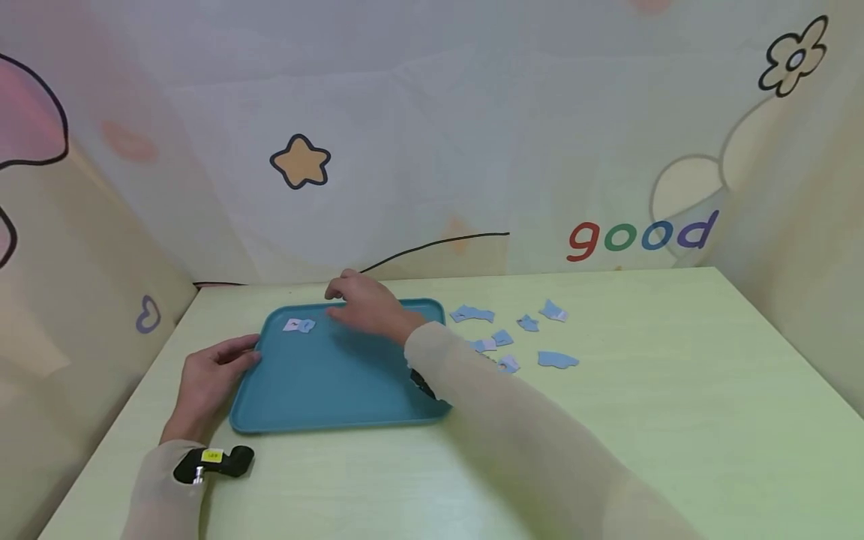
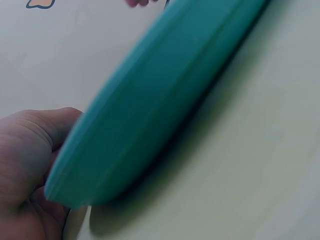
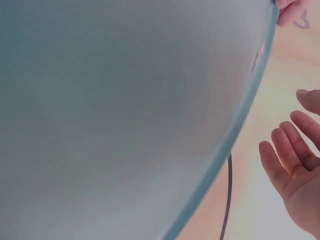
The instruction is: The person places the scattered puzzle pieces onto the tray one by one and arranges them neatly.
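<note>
A blue-green rectangular tray [image 1: 351,382] is on the table in the head view. My left hand [image 1: 212,379] grips its left rim; in the left wrist view the fingers and thumb [image 2: 37,130] lie at the tray's edge. Over the far side of the tray, my right hand [image 1: 367,304] reaches with loosely bent fingers and holds nothing. The right wrist view shows its fingers [image 3: 287,150] spread apart, beyond the rim. Small pale blue and pink puzzle pieces [image 1: 306,325] lie side by side in the tray's far left corner.
Several loose puzzle pieces lie right of the tray, among them a wavy blue one [image 1: 557,360] and a pointed one [image 1: 553,310]. My right sleeve [image 1: 526,427] crosses the tray's right edge and hides part of it. A printed cloth wall [image 1: 418,150] stands behind the pale table [image 1: 675,412].
</note>
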Demonstrator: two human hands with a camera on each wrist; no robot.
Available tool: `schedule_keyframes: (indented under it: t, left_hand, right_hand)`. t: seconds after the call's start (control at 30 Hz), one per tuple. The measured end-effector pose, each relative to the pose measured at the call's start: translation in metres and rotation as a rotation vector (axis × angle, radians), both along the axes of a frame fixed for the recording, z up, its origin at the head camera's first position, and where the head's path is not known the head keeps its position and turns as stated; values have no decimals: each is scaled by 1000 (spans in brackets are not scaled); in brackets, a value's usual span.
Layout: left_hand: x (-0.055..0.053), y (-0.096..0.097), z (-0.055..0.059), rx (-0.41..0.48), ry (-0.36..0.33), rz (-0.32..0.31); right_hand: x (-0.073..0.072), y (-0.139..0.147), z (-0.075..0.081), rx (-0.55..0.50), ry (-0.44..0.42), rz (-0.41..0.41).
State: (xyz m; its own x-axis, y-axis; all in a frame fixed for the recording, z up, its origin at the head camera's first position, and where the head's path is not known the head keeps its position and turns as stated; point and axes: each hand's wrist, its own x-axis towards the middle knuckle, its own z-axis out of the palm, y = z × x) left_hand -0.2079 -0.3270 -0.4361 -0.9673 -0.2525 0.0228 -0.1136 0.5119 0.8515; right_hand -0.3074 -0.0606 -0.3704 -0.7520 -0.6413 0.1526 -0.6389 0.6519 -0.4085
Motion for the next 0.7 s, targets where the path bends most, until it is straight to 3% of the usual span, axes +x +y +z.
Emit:
schedule_keyframes:
  t: [0.37, 0.7]
  left_hand:
    - [-1, 2, -1, 36, 10, 9]
    - [-2, 1, -1, 21, 1, 9]
  right_hand:
    - [4, 54, 17, -11, 10, 62]
    - [7, 111, 22, -14, 36, 21]
